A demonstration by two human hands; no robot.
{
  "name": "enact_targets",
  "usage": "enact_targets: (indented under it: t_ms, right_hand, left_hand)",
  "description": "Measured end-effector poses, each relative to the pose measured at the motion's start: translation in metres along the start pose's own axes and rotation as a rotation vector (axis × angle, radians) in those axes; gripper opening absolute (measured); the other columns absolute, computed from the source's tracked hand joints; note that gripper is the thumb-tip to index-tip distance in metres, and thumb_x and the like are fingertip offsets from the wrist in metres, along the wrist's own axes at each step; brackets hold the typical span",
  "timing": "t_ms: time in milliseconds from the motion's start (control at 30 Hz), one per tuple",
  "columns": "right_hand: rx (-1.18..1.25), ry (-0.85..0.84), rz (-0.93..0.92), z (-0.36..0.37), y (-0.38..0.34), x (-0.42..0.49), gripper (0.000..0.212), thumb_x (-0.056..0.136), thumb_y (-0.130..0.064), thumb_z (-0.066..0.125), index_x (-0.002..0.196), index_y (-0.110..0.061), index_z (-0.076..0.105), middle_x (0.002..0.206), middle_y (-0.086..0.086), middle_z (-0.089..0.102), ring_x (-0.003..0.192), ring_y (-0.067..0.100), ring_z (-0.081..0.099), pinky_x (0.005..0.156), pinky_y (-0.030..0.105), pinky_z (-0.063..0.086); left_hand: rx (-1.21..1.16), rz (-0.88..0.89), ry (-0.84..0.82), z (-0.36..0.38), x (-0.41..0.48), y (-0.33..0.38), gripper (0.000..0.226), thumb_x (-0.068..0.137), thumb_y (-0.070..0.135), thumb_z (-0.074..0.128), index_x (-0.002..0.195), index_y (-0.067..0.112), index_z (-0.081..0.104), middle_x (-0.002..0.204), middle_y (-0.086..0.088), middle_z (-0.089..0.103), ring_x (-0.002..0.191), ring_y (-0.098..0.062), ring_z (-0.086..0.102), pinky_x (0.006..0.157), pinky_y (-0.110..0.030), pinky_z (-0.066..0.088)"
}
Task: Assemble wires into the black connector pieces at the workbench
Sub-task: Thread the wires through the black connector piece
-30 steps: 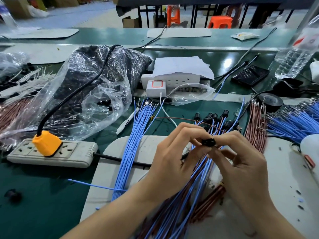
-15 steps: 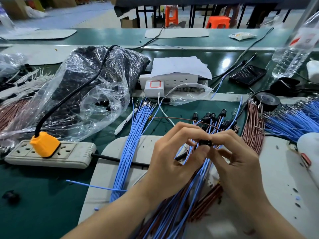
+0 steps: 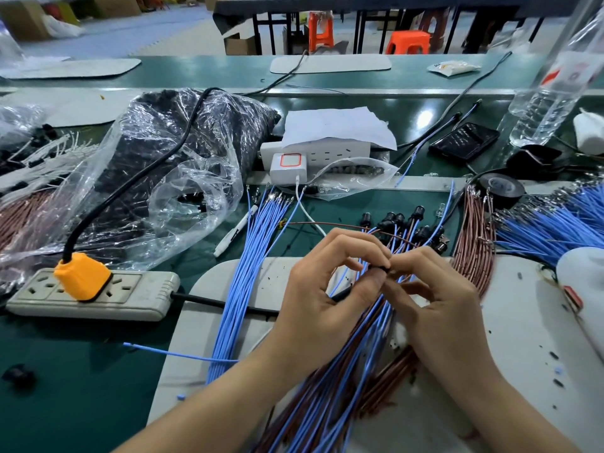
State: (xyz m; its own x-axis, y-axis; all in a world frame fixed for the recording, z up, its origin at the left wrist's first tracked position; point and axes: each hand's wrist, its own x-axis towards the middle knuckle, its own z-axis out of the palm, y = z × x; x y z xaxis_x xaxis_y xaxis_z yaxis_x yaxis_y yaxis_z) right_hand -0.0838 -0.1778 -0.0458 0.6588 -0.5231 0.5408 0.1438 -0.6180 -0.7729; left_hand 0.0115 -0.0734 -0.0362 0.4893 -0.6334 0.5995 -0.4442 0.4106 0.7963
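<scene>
Pinching a small black plastic connector piece [image 3: 379,268] between thumb and forefinger tips, the person's left hand [image 3: 327,299] and right hand [image 3: 438,305] meet just above a pale grey rounded work mat [image 3: 202,322] lying on the green desk [image 3: 81,387]. Both hands grasp the same piece, the left closing on it from nine o'clock and the right from three o'clock, with the remaining fingers loosely curled. The fingertips cover most of the connector, so it cannot be told whether a wire sits in it. A mixed bundle of thin blue and brown wires [image 3: 343,387] passes under the hands and runs off toward six o'clock. At one o'clock from the hands lies a cluster of black connectors fitted on wires [image 3: 402,220]. At ten o'clock a loose sheaf of plain blue wires [image 3: 242,289] fans across the mat's edge, with a white marker pen [image 3: 235,230] just beside it. A sheaf of brown wires with metal terminals [image 3: 474,243] lies at two o'clock, near a black roll of tape [image 3: 501,188]. Off at nine o'clock sits a beige power strip [image 3: 130,295] with an orange plug [image 3: 83,276] seated in it. Behind that, at eleven o'clock, rests a crumpled clear plastic bag of black parts [image 3: 170,165].
</scene>
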Motion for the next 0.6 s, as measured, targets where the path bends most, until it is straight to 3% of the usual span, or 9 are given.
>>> enact_targets:
  t_ms: [167,333,600]
  right_hand:
    - [0.006,-0.003,-0.005,-0.0003,0.0001,0.0005,0.018,0.08,-0.013,0.065,0.089,-0.029,0.064,0.082,-0.013,0.057,0.078,0.007,0.059,0.065,0.019,0.051]
    - [0.021,0.004,-0.022,-0.001,0.0022,-0.0004,0.021,0.081,-0.013,0.065,0.092,-0.032,0.066,0.084,-0.01,0.058,0.08,0.007,0.06,0.067,0.015,0.049]
    - [-0.017,0.014,-0.022,-0.0018,0.0037,0.0003,0.017,0.082,-0.014,0.066,0.092,-0.027,0.064,0.084,-0.012,0.062,0.08,0.002,0.06,0.067,0.013,0.047]
  left_hand:
    - [-0.001,-0.003,-0.015,0.0001,0.0005,0.0011,0.009,0.087,0.006,0.056,0.093,0.012,0.06,0.096,-0.001,0.061,0.094,-0.026,0.061,0.082,-0.043,0.049]
    - [0.011,-0.059,-0.022,0.0022,0.0008,-0.0021,0.033,0.085,0.013,0.063,0.117,0.019,0.055,0.1,0.008,0.062,0.096,-0.018,0.062,0.085,-0.03,0.046]
    - [0.051,0.009,0.002,0.0015,0.0019,-0.0063,0.02,0.082,0.008,0.068,0.103,0.009,0.067,0.104,-0.003,0.06,0.096,-0.023,0.063,0.084,-0.033,0.051]
